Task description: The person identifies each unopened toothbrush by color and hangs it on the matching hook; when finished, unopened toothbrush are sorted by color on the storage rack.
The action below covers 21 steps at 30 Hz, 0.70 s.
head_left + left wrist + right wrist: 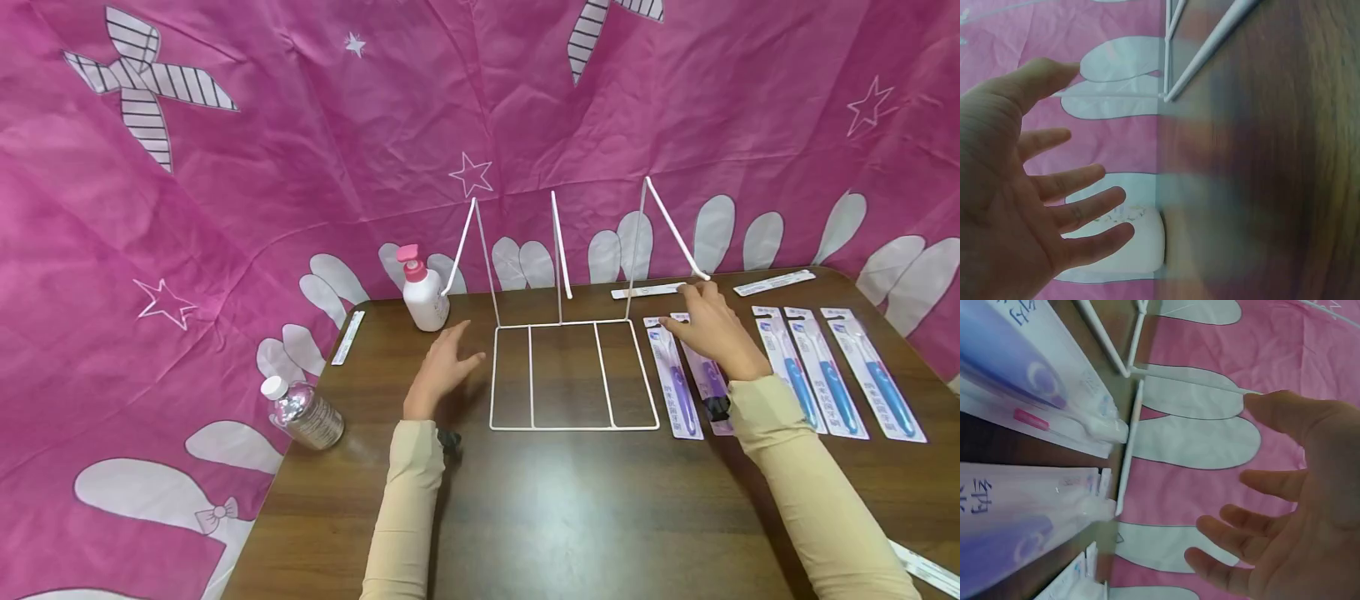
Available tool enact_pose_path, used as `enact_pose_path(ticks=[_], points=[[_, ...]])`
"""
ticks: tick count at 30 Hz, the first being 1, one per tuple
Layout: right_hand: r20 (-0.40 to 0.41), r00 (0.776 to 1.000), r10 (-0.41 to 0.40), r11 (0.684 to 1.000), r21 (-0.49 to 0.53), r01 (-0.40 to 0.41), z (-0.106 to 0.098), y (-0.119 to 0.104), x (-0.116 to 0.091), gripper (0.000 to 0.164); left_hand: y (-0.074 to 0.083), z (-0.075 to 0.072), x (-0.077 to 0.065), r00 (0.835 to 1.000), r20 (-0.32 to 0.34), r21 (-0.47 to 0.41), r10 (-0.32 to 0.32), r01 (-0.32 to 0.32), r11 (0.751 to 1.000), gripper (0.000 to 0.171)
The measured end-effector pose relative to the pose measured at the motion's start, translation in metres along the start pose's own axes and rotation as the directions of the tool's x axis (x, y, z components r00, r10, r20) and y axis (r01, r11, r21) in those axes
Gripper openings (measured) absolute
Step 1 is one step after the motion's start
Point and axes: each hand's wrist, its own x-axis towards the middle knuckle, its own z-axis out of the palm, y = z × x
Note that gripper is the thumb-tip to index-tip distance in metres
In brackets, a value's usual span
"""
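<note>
A white wire rack (574, 428) stands on the wooden table, its base frame flat and three slanted arms rising at the back. To its left, my left hand (442, 371) is held with fingers spread and nothing in them; a white pump bottle (426, 302) with a pink top is just beyond. My right hand (716, 329) hovers at the right of the rack, above packaged purple toothbrushes (678, 383), partly hiding one. In the right wrist view, the fingers (1260, 481) are parted and hold nothing.
Packaged blue toothbrushes (828, 375) lie at the right. A clear bottle with a white cap (307, 414) stands near the left edge. Narrow white strips (774, 282) lie along the back, at the left and at front right. A pink patterned cloth (300, 150) hangs behind.
</note>
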Motion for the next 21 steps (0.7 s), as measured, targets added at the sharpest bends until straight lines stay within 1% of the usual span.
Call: enact_pose_path(ticks=[4,7,10,12,16,21], points=[[0.025,1.0,0.005,0.999,-0.047,-0.004,0.007,0.003,0.003,0.058,0.003,0.004,0.0,1.0,0.017,0.002,0.0,0.0,1.0,0.07],[0.043,0.999,0.009,0.997,-0.075,-0.005,0.013,0.005,0.006,0.053,0.004,0.007,-0.001,0.999,0.037,0.01,0.0,0.0,1.0,0.067],[0.05,0.999,0.019,0.996,-0.092,-0.015,0.018,0.007,0.009,0.049,0.006,0.01,-0.002,0.998,0.056,0.019,-0.015,0.014,1.0,0.066],[0.05,0.998,0.033,0.993,-0.111,-0.027,0.02,0.008,0.011,0.044,0.007,0.011,-0.003,0.996,0.076,0.019,-0.038,0.037,0.999,0.066],[0.029,0.997,0.076,0.989,-0.126,-0.072,0.021,0.008,0.015,0.033,0.01,0.013,-0.002,0.994,0.098,0.005,-0.054,0.054,0.999,0.066],[0.024,0.989,0.144,0.983,-0.117,-0.14,0.025,0.005,0.016,0.025,0.014,0.019,-0.005,0.99,0.119,-0.029,-0.07,0.074,0.997,0.064]])
